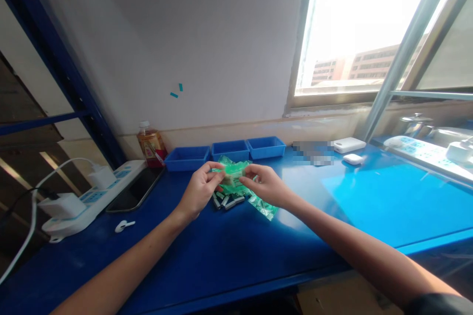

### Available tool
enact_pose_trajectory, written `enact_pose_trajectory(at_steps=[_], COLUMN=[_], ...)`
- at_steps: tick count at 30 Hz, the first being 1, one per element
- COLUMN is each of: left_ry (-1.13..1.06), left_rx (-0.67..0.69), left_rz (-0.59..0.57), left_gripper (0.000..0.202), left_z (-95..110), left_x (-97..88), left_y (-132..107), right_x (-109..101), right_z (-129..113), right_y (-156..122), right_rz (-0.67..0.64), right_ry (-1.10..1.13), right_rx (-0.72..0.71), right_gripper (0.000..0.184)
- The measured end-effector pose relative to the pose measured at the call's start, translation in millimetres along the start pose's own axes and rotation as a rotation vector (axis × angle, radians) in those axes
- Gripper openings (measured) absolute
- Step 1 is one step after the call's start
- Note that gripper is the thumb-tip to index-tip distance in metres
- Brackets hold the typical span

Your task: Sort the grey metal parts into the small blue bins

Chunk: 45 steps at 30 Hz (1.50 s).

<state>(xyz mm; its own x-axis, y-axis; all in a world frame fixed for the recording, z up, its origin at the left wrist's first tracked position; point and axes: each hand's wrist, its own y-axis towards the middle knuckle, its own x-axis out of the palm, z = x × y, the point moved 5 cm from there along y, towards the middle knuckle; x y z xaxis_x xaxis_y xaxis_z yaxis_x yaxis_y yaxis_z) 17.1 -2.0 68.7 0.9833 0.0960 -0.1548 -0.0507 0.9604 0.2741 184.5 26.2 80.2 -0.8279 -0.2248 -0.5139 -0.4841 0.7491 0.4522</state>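
A crinkled green plastic bag [236,184] is between my hands, above the middle of the blue table. My left hand [199,188] pinches its left side between thumb and fingers. From the right, my right hand [265,184] grips the bag with curled fingers. What the bag contains is too blurred to tell. Just below it on the tabletop lie several small silvery cylinders [234,202], partly covered by the green plastic. A loose piece of green wrapper [263,207] rests under my right hand.
Blue trays [187,158] line the wall, with a drink bottle [151,143] at their left. Farther left are a phone [136,189], a power strip [94,201] and an earbud [124,226]. White cases [349,144] sit at the back right, near another power strip [424,156].
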Motion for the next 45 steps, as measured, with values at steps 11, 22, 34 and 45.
enact_pose_trajectory(at_steps=[11,22,34,45], left_ry=[0.614,1.382,1.196,0.805], left_rx=[0.236,-0.301,0.159,0.288], left_rz=[-0.051,0.048,0.290,0.162], left_gripper=[0.027,0.080,0.045,0.040], left_z=[-1,-53,-3,8], left_x=[-18.1,-121.5,-80.1,-21.7], left_y=[12,104,68,10], right_x=[-8,-15,-23,-5], right_z=[12,15,13,-11], right_y=[3,3,3,-14], right_rz=[0.037,0.047,0.164,0.182], right_ry=[0.131,0.123,-0.069,-0.366], right_rx=[0.073,0.066,-0.077,-0.472], right_gripper=[0.021,0.021,0.013,0.011])
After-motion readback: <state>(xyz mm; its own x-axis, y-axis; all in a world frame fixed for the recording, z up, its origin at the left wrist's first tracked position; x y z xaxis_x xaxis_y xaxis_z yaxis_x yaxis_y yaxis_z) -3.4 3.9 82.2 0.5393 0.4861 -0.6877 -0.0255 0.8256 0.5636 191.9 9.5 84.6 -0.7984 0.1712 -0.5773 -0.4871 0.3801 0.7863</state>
